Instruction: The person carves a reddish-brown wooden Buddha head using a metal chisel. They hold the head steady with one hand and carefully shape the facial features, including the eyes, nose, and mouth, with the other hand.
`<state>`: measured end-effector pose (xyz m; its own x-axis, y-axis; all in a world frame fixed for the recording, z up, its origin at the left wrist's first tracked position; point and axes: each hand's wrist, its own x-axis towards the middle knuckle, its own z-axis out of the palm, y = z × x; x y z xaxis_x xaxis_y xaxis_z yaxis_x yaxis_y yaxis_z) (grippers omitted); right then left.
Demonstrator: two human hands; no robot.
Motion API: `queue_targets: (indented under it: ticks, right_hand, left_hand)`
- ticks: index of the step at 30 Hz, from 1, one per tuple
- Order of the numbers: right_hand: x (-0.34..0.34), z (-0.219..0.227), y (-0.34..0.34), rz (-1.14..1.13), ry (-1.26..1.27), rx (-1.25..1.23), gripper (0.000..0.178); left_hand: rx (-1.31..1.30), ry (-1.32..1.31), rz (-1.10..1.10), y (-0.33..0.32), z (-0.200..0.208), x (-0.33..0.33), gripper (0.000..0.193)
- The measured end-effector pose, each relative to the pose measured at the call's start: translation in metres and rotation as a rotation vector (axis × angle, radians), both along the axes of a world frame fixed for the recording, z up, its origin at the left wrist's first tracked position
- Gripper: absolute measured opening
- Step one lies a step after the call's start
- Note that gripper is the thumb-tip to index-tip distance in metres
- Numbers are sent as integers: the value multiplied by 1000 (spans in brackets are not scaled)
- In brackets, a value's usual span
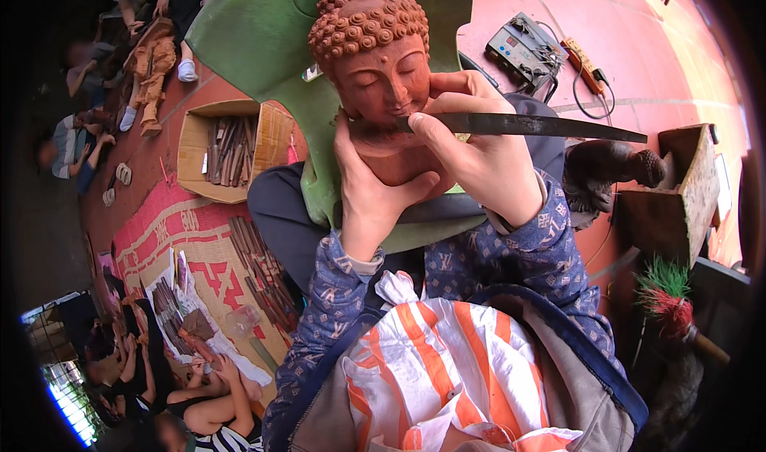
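Observation:
A reddish-brown carved wooden Buddha head (375,69), with curled hair and lowered eyelids, rests upright against a green plastic chair (251,41) in front of my lap. My left hand (371,193) is wrapped round its neck and lower jaw, thumb across the front of the neck. In my right hand (487,149) is a long, dark, flat carving tool (550,125), pinched between thumb and fingers. Its near end meets the figure's chin, just under the mouth, and the other end sticks out to the right. My right fingers also touch the cheek. The tool's working tip is partly hidden by my thumb.
To the left stand a cardboard box (275,133) of tools and a patterned mat (152,248) with chisels (267,280). Several people sit beyond. At right are a grey electrical box (511,49), power strip (584,65), wooden box (666,221), dark carving (598,169) and brush (666,292).

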<state>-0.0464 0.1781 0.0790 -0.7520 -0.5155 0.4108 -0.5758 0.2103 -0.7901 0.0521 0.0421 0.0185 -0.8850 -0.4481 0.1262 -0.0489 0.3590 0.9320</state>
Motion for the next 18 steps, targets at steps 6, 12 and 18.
queue_targets:
  ticks: [6,12,18]
  right_hand:
    - [-13,-11,10,31,-373,-256,16]
    - [-12,-10,11,55,-145,-93,15]
    - [-20,-12,14,125,-348,-209,17]
  left_hand:
    - [-1,21,-17,-1,-2,1,130]
    - [48,11,-22,0,-1,1,128]
    - [43,20,-23,-3,-2,2,128]
